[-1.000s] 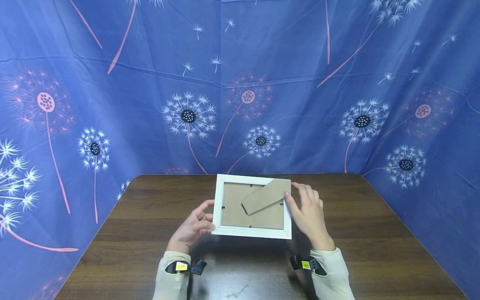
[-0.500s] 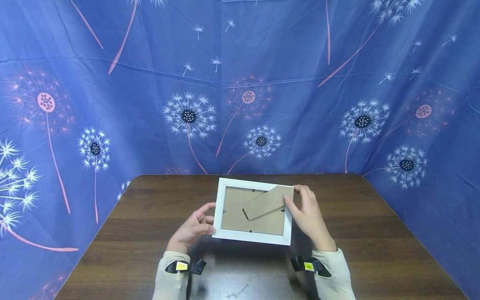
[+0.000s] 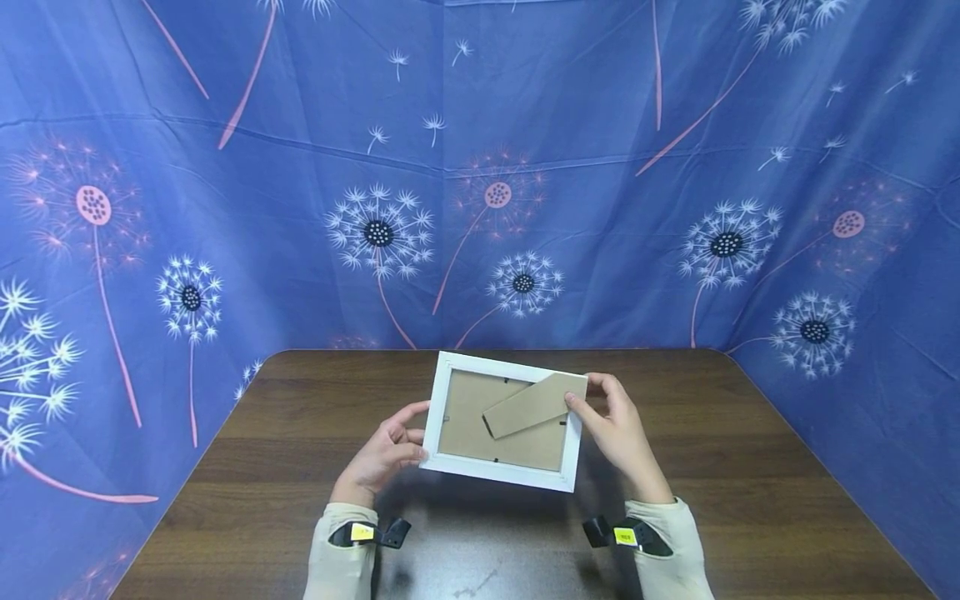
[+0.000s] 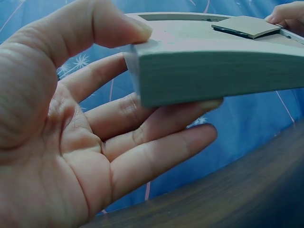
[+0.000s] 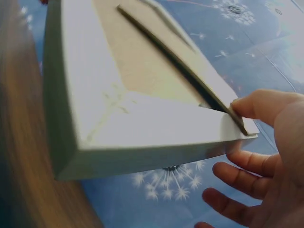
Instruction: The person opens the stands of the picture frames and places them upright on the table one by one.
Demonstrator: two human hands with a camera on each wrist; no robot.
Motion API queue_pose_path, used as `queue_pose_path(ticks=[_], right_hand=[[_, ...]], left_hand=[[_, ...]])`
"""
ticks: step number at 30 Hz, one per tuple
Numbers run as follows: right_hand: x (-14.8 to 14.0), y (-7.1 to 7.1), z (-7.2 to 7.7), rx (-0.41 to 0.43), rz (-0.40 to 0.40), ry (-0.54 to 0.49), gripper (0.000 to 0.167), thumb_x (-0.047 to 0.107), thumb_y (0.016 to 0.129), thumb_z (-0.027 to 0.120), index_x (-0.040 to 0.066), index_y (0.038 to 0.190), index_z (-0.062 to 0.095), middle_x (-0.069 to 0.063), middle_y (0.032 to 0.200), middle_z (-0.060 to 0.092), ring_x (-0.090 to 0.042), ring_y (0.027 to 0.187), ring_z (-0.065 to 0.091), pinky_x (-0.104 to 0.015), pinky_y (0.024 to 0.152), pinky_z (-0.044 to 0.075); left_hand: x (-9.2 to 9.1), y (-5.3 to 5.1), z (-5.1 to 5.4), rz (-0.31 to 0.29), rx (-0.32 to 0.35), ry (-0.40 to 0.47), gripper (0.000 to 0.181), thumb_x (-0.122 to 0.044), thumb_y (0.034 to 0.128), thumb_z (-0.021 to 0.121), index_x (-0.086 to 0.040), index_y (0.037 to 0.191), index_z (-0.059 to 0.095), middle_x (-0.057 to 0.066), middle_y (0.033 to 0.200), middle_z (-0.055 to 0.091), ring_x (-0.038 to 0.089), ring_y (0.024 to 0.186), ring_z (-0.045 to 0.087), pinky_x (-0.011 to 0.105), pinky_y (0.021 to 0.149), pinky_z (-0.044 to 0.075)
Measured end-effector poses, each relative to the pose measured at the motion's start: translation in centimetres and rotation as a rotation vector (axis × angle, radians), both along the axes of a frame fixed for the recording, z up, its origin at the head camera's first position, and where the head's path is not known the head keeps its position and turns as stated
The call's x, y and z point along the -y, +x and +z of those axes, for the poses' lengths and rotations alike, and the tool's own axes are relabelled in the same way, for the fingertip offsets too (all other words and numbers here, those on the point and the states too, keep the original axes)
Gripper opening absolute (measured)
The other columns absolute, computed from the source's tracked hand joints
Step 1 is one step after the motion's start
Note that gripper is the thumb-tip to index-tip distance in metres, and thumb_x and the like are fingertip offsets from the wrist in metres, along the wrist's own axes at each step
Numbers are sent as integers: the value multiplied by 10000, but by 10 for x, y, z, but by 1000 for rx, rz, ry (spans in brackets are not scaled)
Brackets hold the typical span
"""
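Frame point(image 3: 495, 471), single and white, with one flap point(image 3: 528, 408) and four tabs point(image 3: 496, 460), is pinched by left hand point(image 3: 380, 457) and right hand point(image 3: 621, 432).

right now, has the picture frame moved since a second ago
Yes: in the head view, the picture frame has tilted, its right end farther below the back edge of the table.

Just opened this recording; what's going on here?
A person holds a white picture frame above the wooden table, with its back toward the head camera. The left hand grips it near the lower left corner; the right hand grips the upper right corner, thumb on the stand. The stand lies slantwise across the back, and the frame is tilted.
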State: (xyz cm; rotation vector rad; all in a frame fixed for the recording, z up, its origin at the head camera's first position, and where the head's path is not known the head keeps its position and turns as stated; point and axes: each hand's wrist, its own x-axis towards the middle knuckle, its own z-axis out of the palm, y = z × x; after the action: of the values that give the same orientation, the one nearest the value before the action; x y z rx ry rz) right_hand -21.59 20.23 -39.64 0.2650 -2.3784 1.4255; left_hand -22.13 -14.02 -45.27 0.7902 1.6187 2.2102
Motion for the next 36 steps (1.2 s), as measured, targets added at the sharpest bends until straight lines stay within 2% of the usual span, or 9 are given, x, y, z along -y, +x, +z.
queue_pose_path(ticks=[2, 4, 9, 13, 19, 26, 31, 36], right_hand=[[1, 1, 2, 40, 5, -58, 330, 130, 932, 676, -32, 1200, 572, -167, 1098, 613, -207, 960, 598, -259, 792, 489], [2, 2, 4, 79, 19, -132, 312, 104, 928, 675, -38, 1186, 571, -146, 1043, 618, -151, 893, 591, -244, 750, 489], [5, 3, 7, 203, 78, -351, 313, 33, 934, 640, -82, 1197, 515, -32, 943, 610, -81, 784, 616, -291, 668, 563], [5, 4, 9, 260, 125, -448, 273, 12, 940, 601, -78, 1171, 489, 10, 902, 600, -90, 751, 633, -327, 616, 577], [2, 4, 7, 288, 219, -528, 162, 1, 934, 585, 11, 1078, 511, -17, 907, 602, -117, 724, 619, -359, 560, 585], [0, 3, 5, 306, 283, -569, 148, -17, 935, 574, 58, 1056, 536, -34, 927, 619, -122, 724, 616, -399, 554, 590], [-1, 4, 6, 281, 318, -612, 158, -39, 933, 579, 69, 1049, 567, -33, 914, 616, -133, 732, 645, -411, 561, 589], [-3, 4, 6, 233, 369, -657, 195, -59, 941, 563, 92, 1060, 599, -33, 926, 627, -137, 785, 669, -395, 570, 590]], left_hand=[[1, 1, 1, 25, 13, -3, 629, 81, 811, 561, -342, 1274, 599, 0, 984, 744, 106, 836, 690, 213, 683, 535], [2, 1, 2, 38, 15, -1, 624, 78, 815, 559, -347, 1272, 604, -1, 989, 743, 109, 842, 691, 215, 685, 538], [3, 1, 2, 39, 21, 34, 609, 73, 825, 546, -341, 1265, 616, 4, 1016, 739, 124, 873, 695, 232, 715, 553], [5, 1, 1, 49, 29, 53, 592, 66, 827, 532, -335, 1252, 628, 6, 1013, 738, 128, 880, 693, 237, 722, 551], [8, 1, 2, 65, 39, 66, 560, 39, 828, 545, -315, 1254, 626, 15, 1012, 735, 135, 884, 692, 252, 734, 554], [10, 2, 2, 61, 59, 103, 534, 39, 844, 528, -286, 1257, 623, 34, 1015, 729, 141, 870, 696, 243, 705, 565], [9, 2, 5, 105, 96, 86, 490, 8, 856, 542, -265, 1257, 613, 45, 1009, 721, 153, 865, 700, 255, 696, 565], [6, 3, 12, 144, 143, 99, 413, -59, 896, 471, -205, 1266, 580, 58, 1043, 702, 179, 916, 695, 334, 781, 566]])
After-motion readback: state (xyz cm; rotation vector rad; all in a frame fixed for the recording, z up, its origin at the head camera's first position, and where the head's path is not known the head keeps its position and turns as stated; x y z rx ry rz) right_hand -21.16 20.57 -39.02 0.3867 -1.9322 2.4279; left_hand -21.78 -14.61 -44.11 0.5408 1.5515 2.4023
